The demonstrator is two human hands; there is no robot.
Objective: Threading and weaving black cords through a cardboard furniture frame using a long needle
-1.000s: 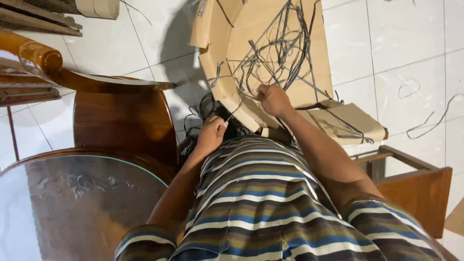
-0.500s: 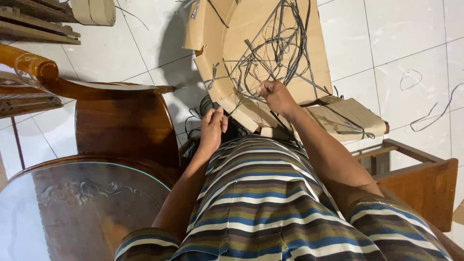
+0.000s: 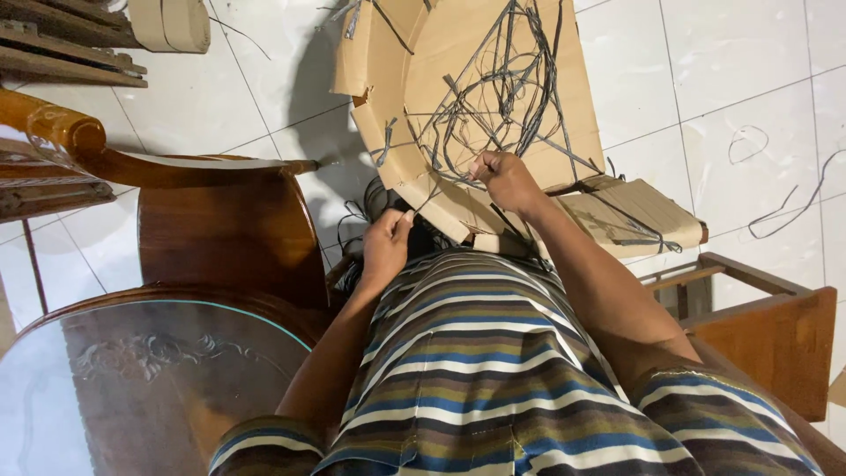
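Both hands, left (image 3: pixel 386 242) and right (image 3: pixel 502 176), pinch thin dark grey strips (image 3: pixel 493 106) over the brown cardboard box (image 3: pixel 458 53); most strips lie tangled, unsorted.

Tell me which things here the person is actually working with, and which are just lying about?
In use:
- left hand, pinching a thin dark strip
- right hand, closed on the tangle of dark strips
- cardboard box holding the strips

Lying about:
- wooden chair
- glass-topped table
- loose strips on the floor
- wooden frame
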